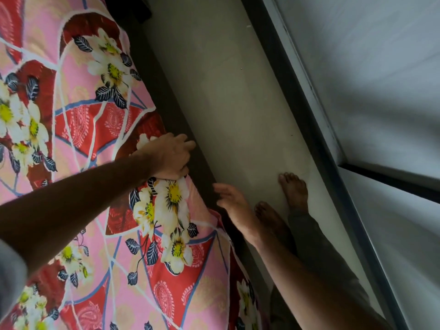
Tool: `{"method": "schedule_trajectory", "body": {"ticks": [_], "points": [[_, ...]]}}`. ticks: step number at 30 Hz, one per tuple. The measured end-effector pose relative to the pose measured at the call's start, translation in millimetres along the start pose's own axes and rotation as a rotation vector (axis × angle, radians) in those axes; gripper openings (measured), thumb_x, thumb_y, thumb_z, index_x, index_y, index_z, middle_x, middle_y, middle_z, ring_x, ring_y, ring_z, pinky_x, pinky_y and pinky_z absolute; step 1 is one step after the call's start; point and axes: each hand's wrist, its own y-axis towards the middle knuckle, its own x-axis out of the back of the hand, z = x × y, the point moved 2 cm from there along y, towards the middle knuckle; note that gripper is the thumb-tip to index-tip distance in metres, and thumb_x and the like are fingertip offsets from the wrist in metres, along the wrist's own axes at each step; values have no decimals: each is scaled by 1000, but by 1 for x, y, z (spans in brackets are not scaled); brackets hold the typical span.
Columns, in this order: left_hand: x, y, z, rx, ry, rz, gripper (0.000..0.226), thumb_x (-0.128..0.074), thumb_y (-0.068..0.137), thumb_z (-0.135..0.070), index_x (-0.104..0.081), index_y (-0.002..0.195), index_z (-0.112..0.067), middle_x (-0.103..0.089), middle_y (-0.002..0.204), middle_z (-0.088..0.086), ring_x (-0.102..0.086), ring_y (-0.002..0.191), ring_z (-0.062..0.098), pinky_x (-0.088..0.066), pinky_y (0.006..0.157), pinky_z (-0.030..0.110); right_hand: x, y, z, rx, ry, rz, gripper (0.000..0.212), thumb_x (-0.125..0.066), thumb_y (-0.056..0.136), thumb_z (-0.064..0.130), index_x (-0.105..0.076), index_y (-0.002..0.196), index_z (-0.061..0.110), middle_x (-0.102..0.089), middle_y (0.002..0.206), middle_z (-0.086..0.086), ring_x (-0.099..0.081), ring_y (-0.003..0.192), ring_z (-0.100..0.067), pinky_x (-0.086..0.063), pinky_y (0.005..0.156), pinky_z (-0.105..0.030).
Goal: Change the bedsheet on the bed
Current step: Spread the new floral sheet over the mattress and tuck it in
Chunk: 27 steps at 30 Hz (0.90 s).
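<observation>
Fingers (183, 141) grip bedsheet (78, 120); right hand (232, 201) spread.

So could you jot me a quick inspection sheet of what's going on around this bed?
Surface: bed, its dark side edge showing beside the sheet.
Job's things: floral bedsheet, pink and red with white flowers, spread over the bed and hanging over the edge.
Clutter: nothing seen.
Hands: left hand grips a bunch of the sheet at the bed's edge; right hand is open, fingers relaxed, beside the edge, holding nothing.
Cables: nothing seen.
Surroundings: pale floor alongside the bed; the person's bare feet on it; a dark-framed pale panel at the right.
</observation>
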Motion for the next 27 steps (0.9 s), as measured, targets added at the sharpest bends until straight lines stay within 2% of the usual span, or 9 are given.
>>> {"method": "schedule_trajectory", "body": {"ticks": [3,5,7,10,13,17,19,23,27], "points": [[-1,3,-1,9,-55,-60,44,-37,101,-51,-57,121,-17,-48,101,-1,-46,84,15,-47,68,30,33,-14,-15,23,89,-145,38,-44,92,-15,-61,116,9,-65,112,-6,-62,101,-14,-47,83,-16],[3,2,-10,39,-49,-93,45,-38,101,-50,-47,132,-18,-52,102,1,-52,84,16,-49,67,31,57,-23,-27,63,73,-236,35,-46,95,-10,-61,115,15,-65,115,-3,-62,109,-18,-48,87,-16],[9,-4,-34,36,39,-117,46,-38,102,-50,-42,135,-18,-55,111,4,-56,92,20,-53,81,38,75,-38,-42,114,-47,-298,35,-50,96,1,-61,117,27,-64,121,6,-63,112,-13,-50,94,-25],[20,-36,-105,-3,21,-219,45,-37,102,-51,-48,129,-17,-53,114,7,-54,95,22,-47,94,46,82,-78,-58,221,-366,-339,39,-54,95,19,-54,130,36,-62,119,12,-64,104,-12,-55,91,-34],[18,-77,-181,-29,-21,-151,48,-36,101,-51,-56,125,-14,-56,117,11,-56,104,30,-37,103,56,58,-121,-74,428,-501,-242,36,-56,99,19,-54,135,25,-53,126,10,-49,118,-4,-36,103,-12],[2,-93,-224,13,-11,-16,54,-31,102,-49,-47,142,-16,-48,143,15,-43,133,36,-25,115,61,14,-159,-129,463,-520,49,42,-49,103,29,-44,145,24,-45,143,6,-41,133,-7,-33,112,-25],[-2,-86,-226,5,4,-9,55,-28,103,-50,-43,146,-19,-45,148,13,-39,139,35,-24,116,60,4,-162,-150,426,-522,51,50,-47,105,38,-35,152,25,-35,154,8,-30,140,-2,-24,116,-20],[-10,-60,-228,5,70,12,54,-26,102,-53,-51,139,-23,-53,140,9,-47,129,31,-31,110,53,0,-141,-162,348,-355,-3,69,-37,97,63,-34,154,24,-38,155,6,-32,143,-6,-27,118,-29],[-8,-44,-231,7,78,-3,49,-26,101,-52,-57,126,-24,-57,121,3,-54,113,26,-39,99,46,8,-117,-165,320,-340,-16,55,-41,94,60,-50,140,30,-56,128,7,-47,122,-9,-39,106,-36]]}}
